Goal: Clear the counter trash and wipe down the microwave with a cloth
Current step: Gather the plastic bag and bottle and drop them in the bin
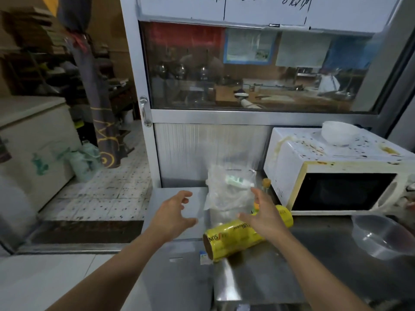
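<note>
Both hands, the left hand (173, 212) and right hand (261, 215), reach with fingers spread, holding nothing, flanking the clear plastic bag (226, 194) (likely trash) at the bench's (314, 250) back edge, beside the stained microwave (332, 176).

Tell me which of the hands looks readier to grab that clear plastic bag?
Probably the right hand: its fingertips already reach the clear plastic bag. The left hand hovers open beside it, apart.
</note>
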Demonstrator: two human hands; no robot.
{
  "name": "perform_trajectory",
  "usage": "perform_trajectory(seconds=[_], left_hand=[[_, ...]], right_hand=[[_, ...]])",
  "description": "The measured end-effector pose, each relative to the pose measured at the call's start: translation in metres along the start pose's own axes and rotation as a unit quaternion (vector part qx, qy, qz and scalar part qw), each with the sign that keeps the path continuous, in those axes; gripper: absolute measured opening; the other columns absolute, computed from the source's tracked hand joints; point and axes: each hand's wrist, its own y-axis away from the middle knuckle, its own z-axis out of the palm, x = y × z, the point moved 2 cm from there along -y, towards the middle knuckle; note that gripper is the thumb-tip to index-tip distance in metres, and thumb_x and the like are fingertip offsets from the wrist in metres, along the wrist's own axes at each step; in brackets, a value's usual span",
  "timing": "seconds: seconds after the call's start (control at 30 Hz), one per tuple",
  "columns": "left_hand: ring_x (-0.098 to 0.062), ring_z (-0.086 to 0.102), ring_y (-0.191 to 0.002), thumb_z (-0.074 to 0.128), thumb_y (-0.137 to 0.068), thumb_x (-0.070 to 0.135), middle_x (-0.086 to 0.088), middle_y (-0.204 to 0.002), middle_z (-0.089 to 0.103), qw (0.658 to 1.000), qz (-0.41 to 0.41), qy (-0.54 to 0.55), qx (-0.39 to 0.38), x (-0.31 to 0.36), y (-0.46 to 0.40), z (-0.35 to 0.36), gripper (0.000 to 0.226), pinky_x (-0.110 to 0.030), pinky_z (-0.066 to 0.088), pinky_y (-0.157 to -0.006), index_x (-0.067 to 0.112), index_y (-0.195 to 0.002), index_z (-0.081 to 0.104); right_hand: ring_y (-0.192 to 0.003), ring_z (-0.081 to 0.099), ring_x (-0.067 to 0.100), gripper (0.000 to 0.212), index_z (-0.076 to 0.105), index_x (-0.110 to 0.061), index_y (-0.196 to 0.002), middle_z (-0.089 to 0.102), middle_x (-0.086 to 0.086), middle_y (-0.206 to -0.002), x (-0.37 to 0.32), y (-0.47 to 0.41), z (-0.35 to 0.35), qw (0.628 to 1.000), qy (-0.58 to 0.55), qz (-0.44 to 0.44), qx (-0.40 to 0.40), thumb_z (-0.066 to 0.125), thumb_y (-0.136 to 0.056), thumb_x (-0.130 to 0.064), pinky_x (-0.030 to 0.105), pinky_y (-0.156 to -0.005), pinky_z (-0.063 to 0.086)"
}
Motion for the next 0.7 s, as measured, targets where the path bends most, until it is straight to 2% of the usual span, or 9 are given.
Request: perform_trajectory(seconds=[0.13,0.33,0.4,0.5,0.6,0.7], left_hand=[[-0.006,0.048,-0.102,0.077,-0.075,0.029,0.003,-0.128,0.053,1.000,-0.010,0.002,-0.008,-0.012,-0.045,0.006,0.071,-0.018,0.040,-0.082,0.026,-0.135,0.040],[-0.006,0.049,-0.105,0.076,-0.075,0.031,0.004,-0.129,0.052,0.999,-0.002,0.007,-0.044,-0.031,-0.117,0.019,0.071,-0.020,0.041,-0.086,0.027,-0.136,0.040],[-0.008,0.050,-0.109,0.075,-0.076,0.029,0.004,-0.130,0.051,0.998,0.015,0.017,-0.066,-0.037,-0.146,0.024,0.069,-0.020,0.040,-0.086,0.026,-0.136,0.040],[-0.010,0.051,-0.110,0.076,-0.075,0.030,0.008,-0.124,0.050,0.993,0.052,0.017,-0.103,-0.045,-0.189,0.033,0.068,-0.022,0.041,-0.086,0.026,-0.134,0.042],[-0.012,0.052,-0.114,0.078,-0.073,0.026,0.004,-0.128,0.054,0.986,0.083,0.018,-0.143,-0.050,-0.232,0.039,0.069,-0.026,0.044,-0.091,0.025,-0.134,0.044],[-0.013,0.053,-0.113,0.079,-0.073,0.026,0.002,-0.127,0.054,0.976,0.108,0.030,-0.185,-0.051,-0.269,0.038,0.071,-0.029,0.046,-0.094,0.025,-0.134,0.043]], right_hand=[[-0.132,0.035,0.019,0.081,0.034,-0.023,-0.140,0.033,0.001,-0.144,0.005,-0.052,0.013,1.000,-0.002,0.003,-0.002,0.079,-0.073,-0.030,0.038,-0.106,0.037],[-0.133,0.033,0.018,0.082,0.032,-0.022,-0.142,0.029,0.003,-0.146,0.018,-0.108,0.037,0.999,0.013,0.034,0.004,0.078,-0.074,-0.027,0.025,-0.100,0.032],[-0.133,0.032,0.018,0.082,0.031,-0.021,-0.142,0.029,0.004,-0.146,0.021,-0.123,0.043,0.999,0.025,0.047,0.012,0.078,-0.075,-0.027,0.025,-0.101,0.031],[-0.132,0.033,0.019,0.083,0.031,-0.021,-0.142,0.030,0.005,-0.144,0.026,-0.142,0.053,0.995,0.036,0.085,0.041,0.079,-0.074,-0.026,0.026,-0.102,0.031],[-0.127,0.038,0.019,0.084,0.032,-0.022,-0.141,0.034,0.005,-0.139,0.024,-0.158,0.061,0.988,0.035,0.130,0.081,0.080,-0.073,-0.026,0.031,-0.102,0.036],[-0.126,0.039,0.018,0.082,0.034,-0.016,-0.140,0.037,0.004,-0.135,0.017,-0.174,0.063,0.981,0.047,0.146,0.116,0.080,-0.072,-0.026,0.026,-0.098,0.036]])
